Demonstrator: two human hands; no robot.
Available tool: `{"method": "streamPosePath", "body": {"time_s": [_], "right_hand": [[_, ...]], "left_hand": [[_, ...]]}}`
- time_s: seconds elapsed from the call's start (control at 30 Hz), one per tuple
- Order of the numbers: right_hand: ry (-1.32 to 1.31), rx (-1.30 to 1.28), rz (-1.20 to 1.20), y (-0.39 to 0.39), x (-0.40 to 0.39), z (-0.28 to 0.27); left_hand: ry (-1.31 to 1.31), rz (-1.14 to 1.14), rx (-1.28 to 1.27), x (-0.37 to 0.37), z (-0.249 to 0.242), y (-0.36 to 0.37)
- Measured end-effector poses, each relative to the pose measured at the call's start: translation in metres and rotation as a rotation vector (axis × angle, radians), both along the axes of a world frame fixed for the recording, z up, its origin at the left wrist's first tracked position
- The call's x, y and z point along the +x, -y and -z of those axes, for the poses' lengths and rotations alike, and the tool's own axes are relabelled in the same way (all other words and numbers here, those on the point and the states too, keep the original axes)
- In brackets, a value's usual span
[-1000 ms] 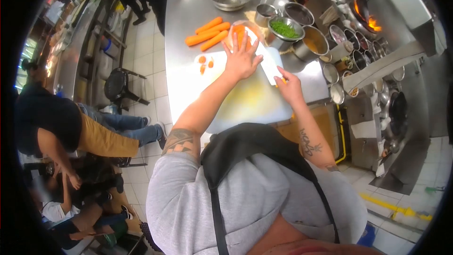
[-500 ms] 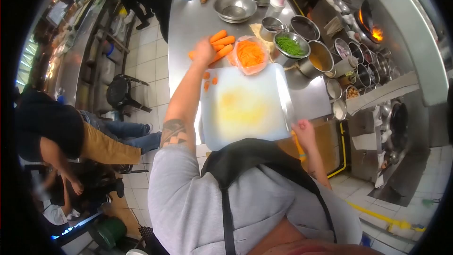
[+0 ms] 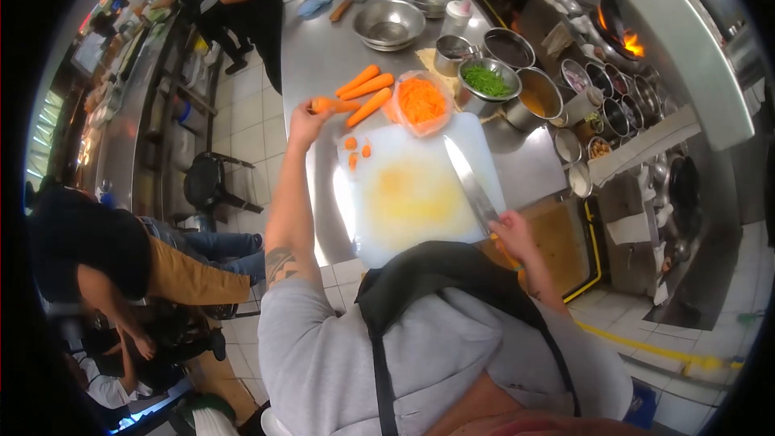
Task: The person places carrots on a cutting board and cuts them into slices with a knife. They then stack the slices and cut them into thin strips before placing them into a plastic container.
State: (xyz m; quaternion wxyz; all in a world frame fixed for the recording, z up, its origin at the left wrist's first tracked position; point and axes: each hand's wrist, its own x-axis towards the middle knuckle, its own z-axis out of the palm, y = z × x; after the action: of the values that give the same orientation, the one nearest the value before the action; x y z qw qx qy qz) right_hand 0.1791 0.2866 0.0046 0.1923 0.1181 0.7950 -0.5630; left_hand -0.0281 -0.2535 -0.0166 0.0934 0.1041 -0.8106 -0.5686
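My left hand [image 3: 305,124] pinches the thick end of a carrot [image 3: 333,105] just beyond the far left corner of the white cutting board [image 3: 428,230]. Several other whole peeled carrots [image 3: 368,106] lie beside it. My right hand [image 3: 513,231] grips a kitchen knife [image 3: 467,176] by its handle; the blade slants over the right side of the board, pointing away from me. Small carrot end pieces [image 3: 352,145] sit at the board's far left, and the middle has yellow-orange stains. Behind the board stands a clear container of shredded carrot [image 3: 423,103].
Metal bowls [image 3: 389,23], a bowl of chopped greens [image 3: 489,79] and a pot of brown liquid [image 3: 539,95] stand farther back. A cleaver [image 3: 355,0] lies near a co-worker [image 3: 242,0]. To the right, a wok [image 3: 613,28] has flames beside it.
My left hand has drawn back and left with a carrot from the group. The knife in my right hand has swung inward over the board, its blade now plainly visible.
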Motion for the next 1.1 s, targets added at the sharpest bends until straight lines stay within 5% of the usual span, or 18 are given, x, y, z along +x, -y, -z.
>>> {"method": "streamPosePath", "body": {"time_s": [0.23,0.4,0.57,0.77,1.1], "right_hand": [[0.125,-0.107,-0.162,0.000,0.001,0.015],[0.082,0.158,-0.280,0.005,0.001,-0.013],[-0.147,0.443,-0.499,-0.004,-0.004,-0.007],[-0.136,0.570,-0.649,-0.002,0.000,-0.009],[-0.235,0.661,-0.758,-0.005,0.018,-0.043]], "left_hand": [[-0.285,-0.005,0.356,0.059,-0.077,-0.028],[-0.108,0.342,-0.096,0.122,-0.103,-0.102],[-0.128,0.374,-0.594,0.174,-0.043,-0.202],[-0.213,0.289,-0.656,0.206,0.023,-0.245],[-0.115,0.149,-0.652,0.209,0.025,-0.260]]}}
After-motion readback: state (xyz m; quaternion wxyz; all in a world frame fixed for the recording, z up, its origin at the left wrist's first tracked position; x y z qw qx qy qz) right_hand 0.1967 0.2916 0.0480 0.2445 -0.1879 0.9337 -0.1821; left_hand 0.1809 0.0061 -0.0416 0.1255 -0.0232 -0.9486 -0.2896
